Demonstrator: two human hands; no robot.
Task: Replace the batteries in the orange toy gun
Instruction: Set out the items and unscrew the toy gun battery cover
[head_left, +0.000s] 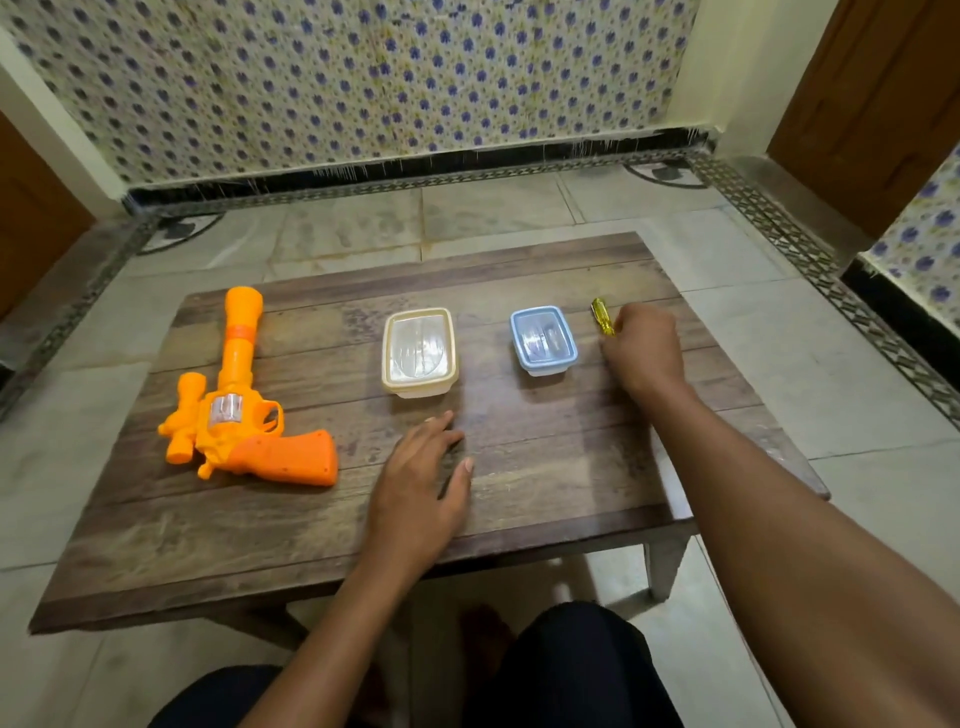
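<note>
The orange toy gun (244, 410) lies flat on the left of the wooden table (545, 467), barrel pointing away from me. At the far right lies a yellow-handled screwdriver (601, 315); my right hand (643, 349) curls its fingers round the near end of it. My left hand (421, 478) rests flat on the table near the front middle, fingers straight, holding nothing. Most of the screwdriver's shaft is hidden under my right hand.
A cream-rimmed lidded box (418, 352) and a smaller blue-rimmed lidded box (543, 340) stand in the middle of the table. The table is low, on a tiled floor; my knees are below its front edge.
</note>
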